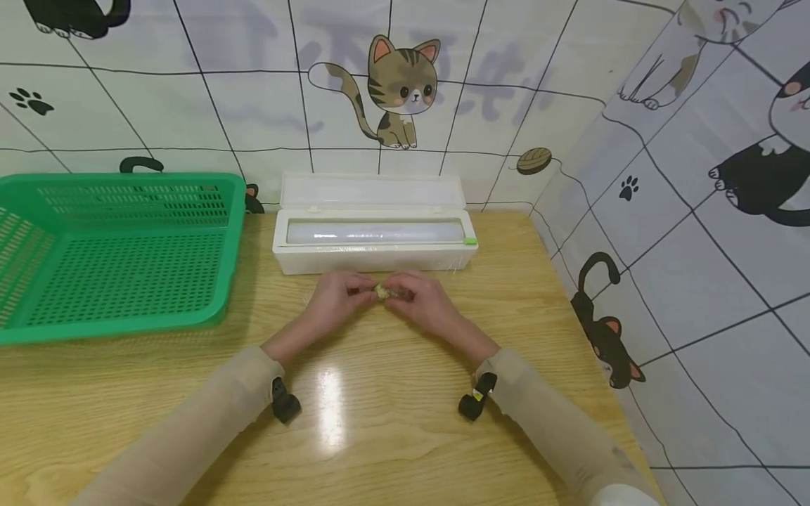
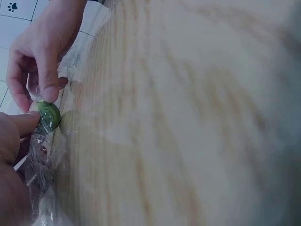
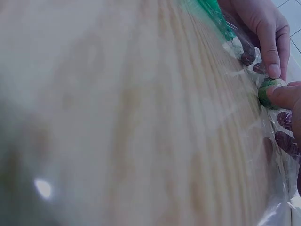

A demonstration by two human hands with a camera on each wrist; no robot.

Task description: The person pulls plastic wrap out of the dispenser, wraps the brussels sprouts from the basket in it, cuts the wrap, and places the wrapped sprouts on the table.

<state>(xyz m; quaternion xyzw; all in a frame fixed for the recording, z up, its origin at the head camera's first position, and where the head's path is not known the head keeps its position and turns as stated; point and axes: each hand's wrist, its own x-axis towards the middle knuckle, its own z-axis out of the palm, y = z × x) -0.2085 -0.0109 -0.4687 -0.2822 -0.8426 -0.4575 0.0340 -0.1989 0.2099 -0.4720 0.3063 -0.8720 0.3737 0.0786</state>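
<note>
Between both hands is a small round green piece of produce (image 1: 382,291), its skin darker green in the left wrist view (image 2: 48,118). I cannot tell its exact kind. Clear cling film (image 2: 40,172) lies over and around it, crinkled near the left hand and spread thin over the table. My left hand (image 1: 339,299) pinches the green piece from the left with thumb and fingers. From the right, my right hand (image 1: 427,302) pinches it too, the thumb and fingertips meeting at its edge. Some fingers are hidden behind the film and the piece.
Just behind the hands stands a white cling film box (image 1: 376,261), lid raised, a roll (image 1: 376,232) inside and a green slider (image 1: 470,241) at its right end. A green plastic basket (image 1: 221,309) is at the left. Cat-patterned walls (image 1: 253,105) bound the wooden table (image 1: 392,436).
</note>
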